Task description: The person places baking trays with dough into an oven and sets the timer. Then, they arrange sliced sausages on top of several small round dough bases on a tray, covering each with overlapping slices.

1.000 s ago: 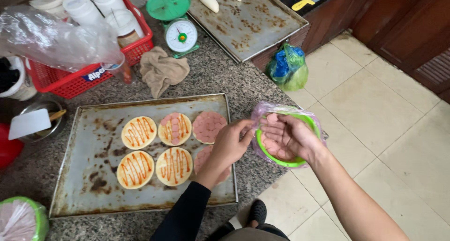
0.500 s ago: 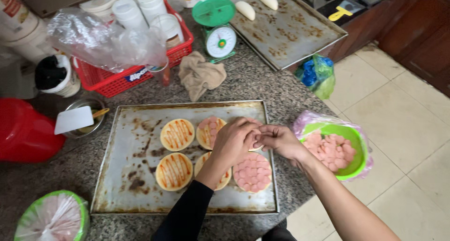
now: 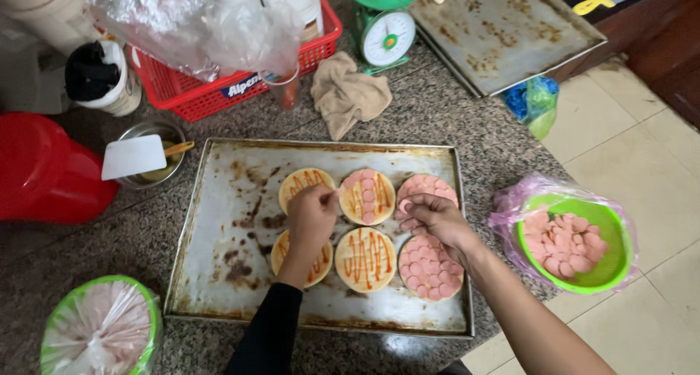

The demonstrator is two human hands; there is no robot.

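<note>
A speckled granite counter [image 3: 467, 138] fills most of the view, with pale floor tiles [image 3: 642, 134] to the right of the hands and dark wood cabinets in the far right corner.

Beyond the left hand [image 3: 312, 216] stands a red basket [image 3: 219, 91] with a white strip label on its front wall; it holds white tubs under crumpled clear plastic. Right of it sits a green scale [image 3: 385, 26] with a round white dial, and a beige cloth [image 3: 348, 94] lies just in front of that. A second, worn tray [image 3: 510, 32] rests further off to the right.

Under both hands is a stained metal tray [image 3: 233, 229] carrying six round bread bases [image 3: 364, 258] in two rows, some striped with orange sauce, three covered in pink sausage slices [image 3: 430, 269]. The left hand is curled, fingertips pinched together over the far-left base; what it grips I cannot tell. The right hand [image 3: 430, 218] is half closed, pinching a pink slice at its fingertips between the two right-hand bases.

Right of the right hand, at the counter's edge, a green bowl [image 3: 609, 276] lined with plastic holds more slices. Left of the left hand are a small steel bowl [image 3: 149, 131] with a white scraper [image 3: 133, 156] and a red tub [image 3: 44, 171]. Near the left elbow sits another green, plastic-covered bowl [image 3: 98, 331].
</note>
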